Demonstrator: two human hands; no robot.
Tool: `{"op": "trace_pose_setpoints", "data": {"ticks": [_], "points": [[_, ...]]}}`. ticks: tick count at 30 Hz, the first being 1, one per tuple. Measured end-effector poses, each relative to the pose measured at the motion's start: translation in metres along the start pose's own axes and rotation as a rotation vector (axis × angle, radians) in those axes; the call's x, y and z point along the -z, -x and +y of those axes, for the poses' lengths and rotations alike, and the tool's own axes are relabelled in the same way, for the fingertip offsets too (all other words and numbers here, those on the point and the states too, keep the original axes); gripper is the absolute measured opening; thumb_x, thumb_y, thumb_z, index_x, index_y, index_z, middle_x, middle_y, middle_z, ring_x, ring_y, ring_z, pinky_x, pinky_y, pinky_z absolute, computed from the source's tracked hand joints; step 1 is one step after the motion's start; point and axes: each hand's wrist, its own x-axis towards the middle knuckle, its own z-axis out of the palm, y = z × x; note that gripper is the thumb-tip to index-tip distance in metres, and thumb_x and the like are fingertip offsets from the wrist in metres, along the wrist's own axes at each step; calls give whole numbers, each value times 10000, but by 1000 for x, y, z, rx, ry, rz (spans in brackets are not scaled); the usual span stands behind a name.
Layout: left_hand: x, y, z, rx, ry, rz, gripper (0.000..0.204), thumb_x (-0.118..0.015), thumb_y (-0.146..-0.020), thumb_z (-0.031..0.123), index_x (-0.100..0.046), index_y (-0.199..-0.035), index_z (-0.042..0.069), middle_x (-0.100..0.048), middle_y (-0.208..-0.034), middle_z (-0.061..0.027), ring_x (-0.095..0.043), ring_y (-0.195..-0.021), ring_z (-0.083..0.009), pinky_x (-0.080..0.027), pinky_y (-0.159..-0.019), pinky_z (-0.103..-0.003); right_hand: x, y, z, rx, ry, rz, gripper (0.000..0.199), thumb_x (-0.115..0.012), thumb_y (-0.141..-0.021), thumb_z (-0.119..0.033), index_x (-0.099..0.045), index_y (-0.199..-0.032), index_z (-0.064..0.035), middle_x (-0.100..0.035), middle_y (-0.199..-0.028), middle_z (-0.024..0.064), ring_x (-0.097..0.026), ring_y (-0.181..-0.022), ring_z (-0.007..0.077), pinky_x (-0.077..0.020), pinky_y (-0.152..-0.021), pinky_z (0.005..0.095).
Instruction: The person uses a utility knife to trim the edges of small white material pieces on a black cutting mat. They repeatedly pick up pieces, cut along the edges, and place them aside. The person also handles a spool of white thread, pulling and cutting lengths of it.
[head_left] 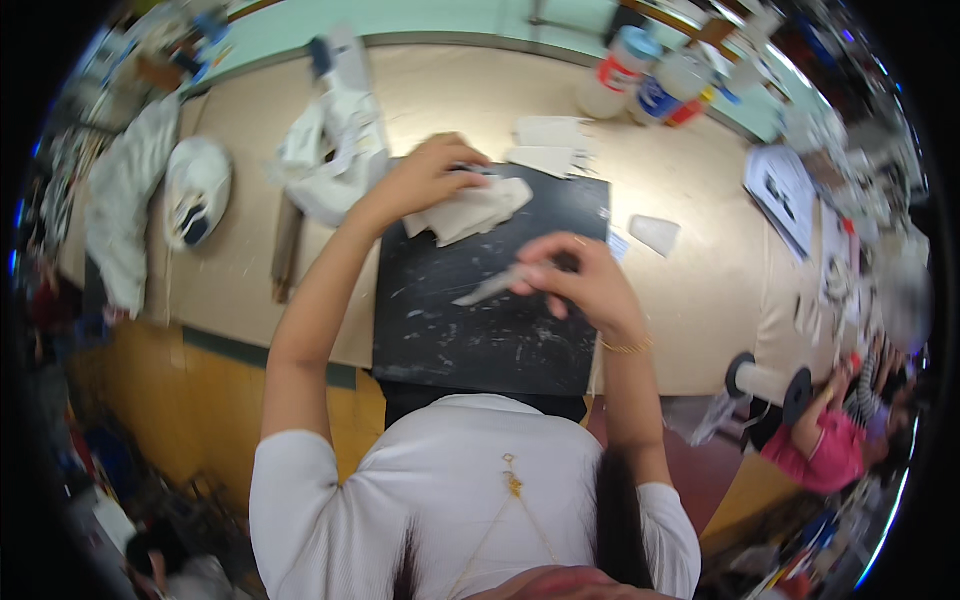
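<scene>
My right hand point(580, 283) is closed around a knife-like tool with a pale, pointed blade point(490, 285). Its tip points left, above a scuffed black cutting board point(440, 345). At the far side of the board, my left hand point(435, 178) curls over several off-white, fabric-like cut pieces point(475, 217), thumb and fingers closed on their upper edge. The pieces overlap in a loose pile. Motion blurs both hands, and the tool's handle is mostly hidden in my right fist.
More off-white pieces point(545, 145) lie beyond the board, with a small grey-white piece point(655, 235) to the right. Bottles point(615, 75) stand at the back right. White material point(335, 150), a brown bar point(287, 250) and a white oval container point(198, 190) occupy the left. A spool point(768, 385) sits right.
</scene>
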Motion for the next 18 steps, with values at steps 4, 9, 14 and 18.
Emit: {"op": "trace_pose_setpoints", "data": {"ticks": [4,9,14,18], "points": [[-3,25,-6,130,185,419,327,-569,-1052,287,-707,-1229,49,-681,-1125,-101,-628,-1059,-206,-480,-951,-336,-9,-61,12,59,13,136,255,-729,-915,-86,-696,-1154,-1,-752,-1048,152,-672,-634,120,-524,-526,251],[-33,85,11,39,-257,463,540,-733,-938,249,-573,-1433,107,-525,-1455,-182,-487,-1353,-360,-382,-1135,-450,50,-58,19,270,597,551,264,-722,-921,-63,-711,-1183,-37,-533,-1400,109,-711,-847,187,-629,-615,296],[-68,93,8,-61,-459,316,751,-792,-876,187,-451,-1541,117,-337,-1625,-180,-302,-1505,-413,-311,-1205,-482,169,-6,41,89,1183,515,514,-822,-764,-104,-680,-1258,-86,-588,-1383,95,-684,-1071,321,-555,-940,405],[-67,83,-8,-37,-403,358,726,-777,-886,158,-455,-1535,126,-316,-1637,-182,-304,-1503,-422,-310,-1207,-503,176,8,40,-264,1041,544,444,-854,-781,-206,-684,-1158,-44,-644,-1229,159,-685,-1058,288,-548,-887,380]]}}
